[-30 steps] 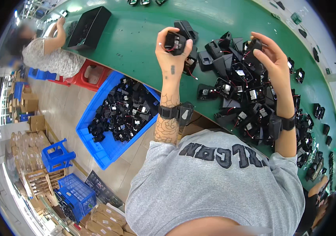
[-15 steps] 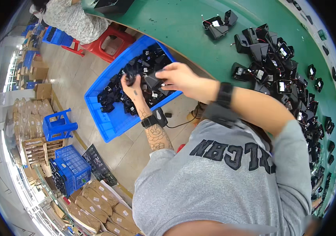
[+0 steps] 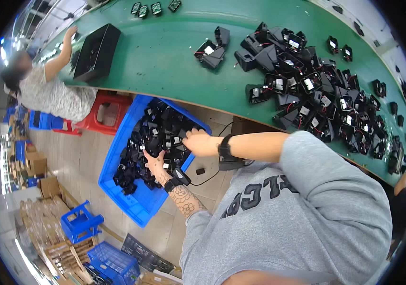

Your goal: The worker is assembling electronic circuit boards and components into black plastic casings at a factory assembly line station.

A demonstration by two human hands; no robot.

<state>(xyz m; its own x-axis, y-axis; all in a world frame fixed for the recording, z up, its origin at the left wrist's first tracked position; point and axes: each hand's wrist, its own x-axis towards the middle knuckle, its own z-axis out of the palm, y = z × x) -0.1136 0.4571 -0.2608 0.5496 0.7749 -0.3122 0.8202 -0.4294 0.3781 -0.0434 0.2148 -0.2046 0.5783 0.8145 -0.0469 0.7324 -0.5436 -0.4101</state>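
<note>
A blue plastic bin heaped with black plastic parts stands below the table edge. My left hand, on the tattooed arm, is over the heap, thumb and fingers curved around a small black part that barely stands out from those beneath. My right hand is at the bin's right side, its fingers curled in toward the parts. What lies under those fingers is hidden. Both wrists wear black straps with small boxes; a cable runs from near the left one.
The green table bears a large pile of black housings with red wires. Apart from it lies a housing pair. A black box stands near a seated co-worker. A red stool and blue stool are leftward.
The view has swung, showing more of the table's left end and the co-worker. My hands are lower over the bin; the dark housing held by my right hand no longer shows clearly.
</note>
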